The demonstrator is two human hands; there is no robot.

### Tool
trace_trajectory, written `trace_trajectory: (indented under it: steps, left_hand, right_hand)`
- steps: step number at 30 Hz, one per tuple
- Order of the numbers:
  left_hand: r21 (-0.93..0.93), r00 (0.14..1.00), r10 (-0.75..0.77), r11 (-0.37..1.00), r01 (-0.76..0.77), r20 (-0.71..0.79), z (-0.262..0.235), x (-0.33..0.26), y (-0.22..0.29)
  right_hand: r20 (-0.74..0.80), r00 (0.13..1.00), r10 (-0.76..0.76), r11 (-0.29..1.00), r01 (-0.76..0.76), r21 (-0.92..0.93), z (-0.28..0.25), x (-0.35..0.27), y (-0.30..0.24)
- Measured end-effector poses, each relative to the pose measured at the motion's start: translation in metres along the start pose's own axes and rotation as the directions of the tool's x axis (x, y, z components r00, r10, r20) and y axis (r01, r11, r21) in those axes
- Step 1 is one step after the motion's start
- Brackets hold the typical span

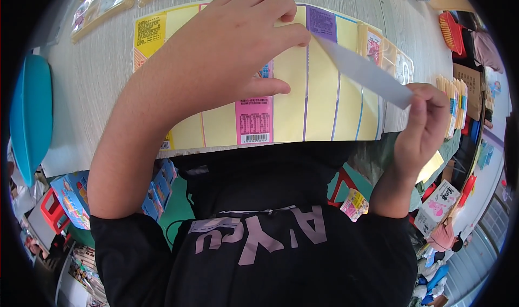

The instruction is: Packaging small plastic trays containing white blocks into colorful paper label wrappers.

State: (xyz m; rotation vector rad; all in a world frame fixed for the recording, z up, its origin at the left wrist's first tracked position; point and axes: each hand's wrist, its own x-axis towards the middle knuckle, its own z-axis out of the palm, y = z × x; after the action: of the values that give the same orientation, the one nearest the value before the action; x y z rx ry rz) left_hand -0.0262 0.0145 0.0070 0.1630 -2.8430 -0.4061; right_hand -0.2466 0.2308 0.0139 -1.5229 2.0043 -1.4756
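A row of overlapping yellow cards with pink, purple and blue edges lies on the pale wooden table. My left hand presses flat on the cards, fingertips at the top of a purple-edged one. My right hand pinches the end of a long pale grey strip. The strip runs slantwise up to my left fingertips, lifted off the cards. To the right of the row lie clear blister packs.
A teal round lid or tray sits at the table's left edge. More packaged cards lie at the far left. A stack of cards and a red basket stand to the right. Coloured boxes sit below the table.
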Motion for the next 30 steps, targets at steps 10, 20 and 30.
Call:
trace_trajectory:
  steps: [10,20,30]
  left_hand:
    - [-0.033,1.0,-0.018,0.999,0.018,-0.005,0.002,-0.006,-0.006]
    - [-0.04,0.993,-0.051,0.998,0.055,0.105,-0.014,0.002,-0.008]
    - [-0.209,0.995,-0.102,0.973,0.104,0.016,-0.054,0.01,0.018]
  right_hand:
    - [-0.117,0.958,-0.264,0.965,0.263,-0.017,-0.028,0.028,-0.012]
    - [-0.132,0.931,-0.34,0.928,0.355,0.114,-0.046,0.03,-0.018]
    - [-0.319,0.924,-0.212,0.906,0.308,0.291,-0.014,-0.006,-0.01]
